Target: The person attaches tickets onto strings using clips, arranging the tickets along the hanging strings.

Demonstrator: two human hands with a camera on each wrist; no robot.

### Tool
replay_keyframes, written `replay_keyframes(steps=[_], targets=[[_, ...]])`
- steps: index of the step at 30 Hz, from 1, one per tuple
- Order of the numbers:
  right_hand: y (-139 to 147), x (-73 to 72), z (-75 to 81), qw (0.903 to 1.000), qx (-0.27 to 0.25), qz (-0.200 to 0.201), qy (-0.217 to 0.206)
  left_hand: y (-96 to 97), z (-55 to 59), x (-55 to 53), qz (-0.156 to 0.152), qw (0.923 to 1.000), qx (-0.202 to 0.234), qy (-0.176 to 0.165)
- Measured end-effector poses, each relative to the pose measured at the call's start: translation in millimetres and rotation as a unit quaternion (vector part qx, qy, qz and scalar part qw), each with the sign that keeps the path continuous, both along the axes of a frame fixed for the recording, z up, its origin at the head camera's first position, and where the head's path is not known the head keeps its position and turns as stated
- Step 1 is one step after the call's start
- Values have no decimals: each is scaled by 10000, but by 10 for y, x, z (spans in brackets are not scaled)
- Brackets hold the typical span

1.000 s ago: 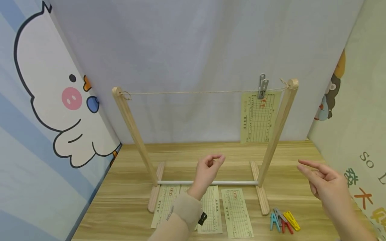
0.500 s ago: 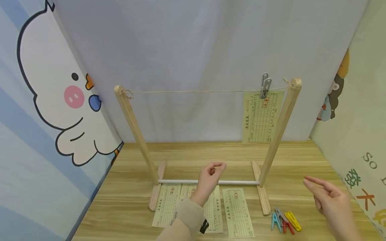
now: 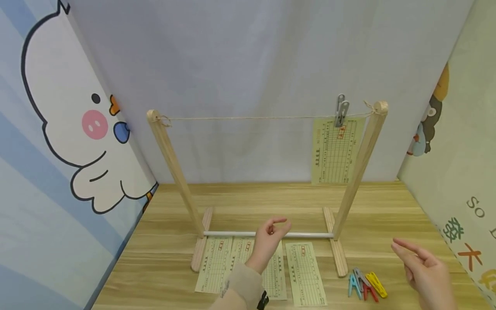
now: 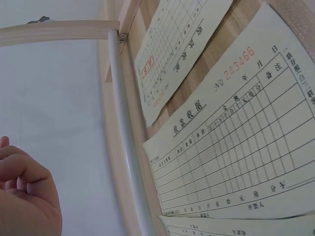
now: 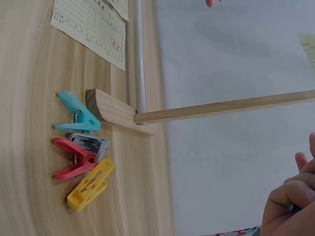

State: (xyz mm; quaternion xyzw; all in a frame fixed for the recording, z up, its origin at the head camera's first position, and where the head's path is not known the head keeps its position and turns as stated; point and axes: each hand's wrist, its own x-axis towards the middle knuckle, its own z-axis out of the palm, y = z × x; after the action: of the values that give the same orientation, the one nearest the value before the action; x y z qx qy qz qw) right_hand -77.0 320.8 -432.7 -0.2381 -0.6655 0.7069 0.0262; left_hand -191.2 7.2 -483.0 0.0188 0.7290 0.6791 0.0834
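Note:
My left hand (image 3: 266,241), fingers loosely bent, hovers above yellowish receipt slips (image 3: 306,275) lying side by side on the table; it holds nothing. One slip's printed grid (image 4: 231,142) shows large in the left wrist view. To the right, my right hand (image 3: 425,269) hangs in the air, also holding nothing, its index finger and thumb extended. Nearest to it lies a small heap of clothespins: blue (image 5: 78,113), grey (image 5: 91,141), red (image 5: 75,158) and yellow (image 5: 90,186). Another receipt (image 3: 327,159) hangs from the string (image 3: 240,118), held by a grey clothespin (image 3: 341,113).
A wooden frame with a left post (image 3: 176,172) and a right post (image 3: 358,172) carries the string. A white bar (image 3: 310,235) joins its feet low down. Pale cloth (image 3: 232,56) closes the back; printed panels (image 3: 50,241) stand at the sides.
Both hands have lowered, the right one more so and slightly rightward. The view shifted slightly at first. The hanging receipt and the clothespins stay as they were.

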Motion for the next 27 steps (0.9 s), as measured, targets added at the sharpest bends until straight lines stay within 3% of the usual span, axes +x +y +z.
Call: replay_keyframes(steps=[5, 12, 17, 27], targets=[[30, 27, -103, 9996, 33, -53, -288, -2, -88, 25, -21, 10000, -54, -76], [99, 72, -255, 9922, 469, 1, -1154, 16, -226, 40, 30, 9997, -186, -154], [122, 90, -364, 9904, 456, 76, -1301, 29, -300, 50, 21, 9991, -275, -323], [101, 104, -592, 9866, 464, -254, -1544, 72, -467, 63, -62, 9980, -531, -334]])
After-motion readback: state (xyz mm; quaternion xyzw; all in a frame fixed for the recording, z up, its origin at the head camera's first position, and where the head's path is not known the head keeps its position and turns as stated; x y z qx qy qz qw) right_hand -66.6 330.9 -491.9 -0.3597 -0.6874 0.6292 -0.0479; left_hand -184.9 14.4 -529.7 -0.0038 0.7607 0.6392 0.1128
